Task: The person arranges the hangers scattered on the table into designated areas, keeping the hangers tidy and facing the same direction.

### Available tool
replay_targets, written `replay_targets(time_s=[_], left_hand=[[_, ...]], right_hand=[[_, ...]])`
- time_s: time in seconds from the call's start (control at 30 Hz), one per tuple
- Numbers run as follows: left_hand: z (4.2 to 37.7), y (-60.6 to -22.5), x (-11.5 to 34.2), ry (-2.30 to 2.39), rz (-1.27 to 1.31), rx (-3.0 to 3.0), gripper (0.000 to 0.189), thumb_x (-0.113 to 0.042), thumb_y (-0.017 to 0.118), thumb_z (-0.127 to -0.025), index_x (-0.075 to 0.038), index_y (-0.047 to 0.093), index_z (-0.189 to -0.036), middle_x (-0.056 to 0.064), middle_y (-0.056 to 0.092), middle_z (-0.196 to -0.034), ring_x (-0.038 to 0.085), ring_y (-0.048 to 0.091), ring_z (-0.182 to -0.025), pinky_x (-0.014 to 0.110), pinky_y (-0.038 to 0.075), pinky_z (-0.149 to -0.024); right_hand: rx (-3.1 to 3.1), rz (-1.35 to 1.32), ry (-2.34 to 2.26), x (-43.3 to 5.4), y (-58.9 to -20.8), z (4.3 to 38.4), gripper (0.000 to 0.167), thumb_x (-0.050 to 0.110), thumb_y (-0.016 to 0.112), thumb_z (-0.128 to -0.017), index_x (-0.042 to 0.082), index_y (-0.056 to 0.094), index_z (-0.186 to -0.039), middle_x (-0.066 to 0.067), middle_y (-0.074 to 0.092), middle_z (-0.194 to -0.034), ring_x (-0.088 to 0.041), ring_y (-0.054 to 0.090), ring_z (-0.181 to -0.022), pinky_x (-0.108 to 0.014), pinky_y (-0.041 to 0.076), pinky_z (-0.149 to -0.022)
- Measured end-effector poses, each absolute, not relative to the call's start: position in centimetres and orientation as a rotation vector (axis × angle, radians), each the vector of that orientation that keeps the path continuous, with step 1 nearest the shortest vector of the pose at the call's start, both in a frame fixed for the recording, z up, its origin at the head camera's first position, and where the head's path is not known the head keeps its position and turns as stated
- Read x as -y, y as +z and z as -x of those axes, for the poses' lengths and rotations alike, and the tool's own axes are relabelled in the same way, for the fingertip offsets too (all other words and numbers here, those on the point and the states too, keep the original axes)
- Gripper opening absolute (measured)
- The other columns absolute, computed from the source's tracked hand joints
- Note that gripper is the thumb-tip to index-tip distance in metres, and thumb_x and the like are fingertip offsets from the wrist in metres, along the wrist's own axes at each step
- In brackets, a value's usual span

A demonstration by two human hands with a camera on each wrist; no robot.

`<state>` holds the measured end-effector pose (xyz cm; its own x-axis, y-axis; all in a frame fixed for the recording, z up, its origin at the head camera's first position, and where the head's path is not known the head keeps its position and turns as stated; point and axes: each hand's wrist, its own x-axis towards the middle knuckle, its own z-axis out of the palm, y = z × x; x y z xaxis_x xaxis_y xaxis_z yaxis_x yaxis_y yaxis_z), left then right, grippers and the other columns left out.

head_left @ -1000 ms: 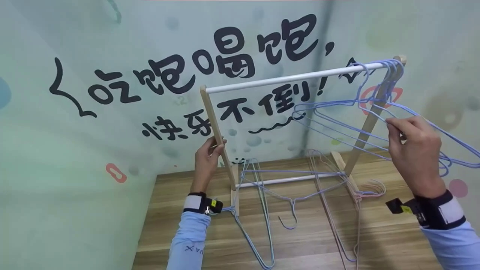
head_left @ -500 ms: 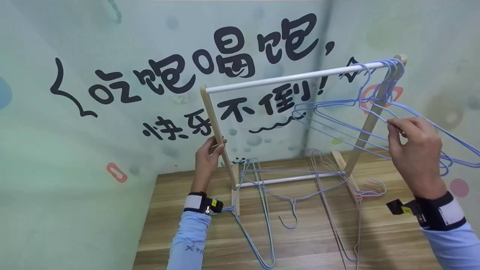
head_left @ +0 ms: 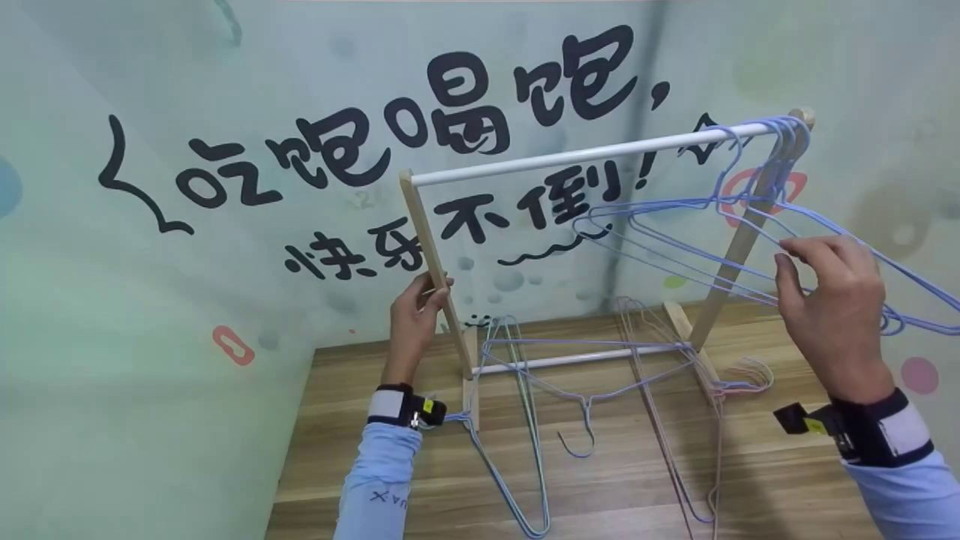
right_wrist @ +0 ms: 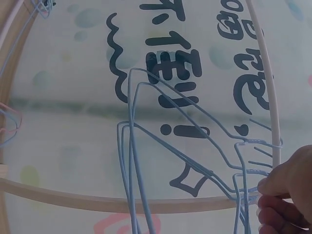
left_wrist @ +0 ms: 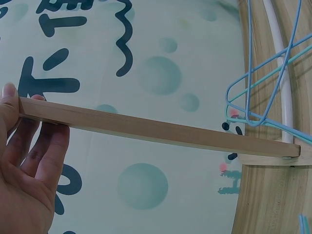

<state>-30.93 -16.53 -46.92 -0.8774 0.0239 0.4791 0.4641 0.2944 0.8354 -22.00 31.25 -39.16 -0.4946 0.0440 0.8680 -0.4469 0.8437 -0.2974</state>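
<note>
My left hand (head_left: 412, 307) grips the left wooden post (left_wrist: 146, 129) of a small clothes rack, thumb on one side and fingers on the other. Blue wire hangers (head_left: 675, 240) hang by their hooks near the right end of the rack's white top rail (head_left: 570, 157). Beside the nearest hangers is my right hand (head_left: 836, 307), its thumb and index finger bent with a small gap between the tips. In the right wrist view the right hand (right_wrist: 287, 195) partly covers the hanger necks (right_wrist: 243, 170), so contact with the wire is hard to judge.
On the wooden tabletop (head_left: 600, 495) lie blue-green hangers (head_left: 536, 442) at left, one blue hanger (head_left: 589, 431) across the lower rail (head_left: 570, 361), and pinkish hangers (head_left: 664, 442) at right. A pale wall (head_left: 187, 420) with black writing stands behind and to the left.
The nearest hanging hanger has swung slightly, its left end shifting further left. My right thumb and index finger have parted a little. The left hand stays on the post.
</note>
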Motion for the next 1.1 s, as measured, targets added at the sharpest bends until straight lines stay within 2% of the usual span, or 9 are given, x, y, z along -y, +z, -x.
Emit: replay_targets(time_s=[0.17,0.3,0.63,0.77,1.1], left_hand=[[30.9,-46.7,16.3,-1.601,0.405,2.209,0.028,-0.003,0.059,-0.102,0.005,0.061,-0.130,0.022,0.065,-0.123,0.035,0.065,-0.114,0.040,0.055,-0.095],[30.8,-46.6,16.3,-1.610,0.396,2.217,0.028,0.000,0.058,-0.102,0.007,0.060,-0.130,0.023,0.065,-0.123,0.036,0.064,-0.115,0.040,0.055,-0.096],[30.8,-46.7,16.5,-1.634,0.447,2.213,0.032,-0.012,0.060,-0.103,0.001,0.060,-0.133,0.011,0.067,-0.122,0.025,0.065,-0.115,0.035,0.054,-0.096],[30.9,-46.8,16.5,-1.623,0.453,2.217,0.033,-0.014,0.060,-0.103,0.000,0.061,-0.133,0.009,0.067,-0.122,0.022,0.065,-0.114,0.034,0.055,-0.095],[30.8,-46.7,16.4,-1.610,0.415,2.205,0.032,-0.008,0.061,-0.102,0.002,0.061,-0.132,0.017,0.066,-0.124,0.030,0.065,-0.115,0.040,0.054,-0.097]], right_hand=[[2.019,-0.322,0.620,-30.9,-39.6,21.9,0.016,-0.009,0.070,-0.090,-0.009,0.071,-0.105,-0.025,0.063,-0.095,-0.044,0.057,-0.091,-0.041,0.039,-0.075],[2.037,-0.353,0.629,-30.4,-40.3,21.9,0.016,-0.012,0.071,-0.088,-0.009,0.071,-0.104,-0.024,0.063,-0.093,-0.042,0.058,-0.089,-0.037,0.038,-0.074],[2.072,-0.463,0.635,-28.3,-43.3,22.1,0.019,-0.017,0.076,-0.080,-0.007,0.071,-0.096,-0.020,0.062,-0.087,-0.037,0.059,-0.081,-0.034,0.042,-0.070],[2.107,-0.539,0.632,-27.6,-44.2,22.0,0.018,-0.016,0.076,-0.081,-0.006,0.070,-0.095,-0.018,0.063,-0.088,-0.034,0.060,-0.081,-0.033,0.044,-0.070],[2.144,-0.659,0.663,-26.2,-46.5,22.5,0.025,-0.018,0.077,-0.078,-0.003,0.070,-0.097,-0.014,0.062,-0.091,-0.030,0.057,-0.082,-0.033,0.044,-0.067]])
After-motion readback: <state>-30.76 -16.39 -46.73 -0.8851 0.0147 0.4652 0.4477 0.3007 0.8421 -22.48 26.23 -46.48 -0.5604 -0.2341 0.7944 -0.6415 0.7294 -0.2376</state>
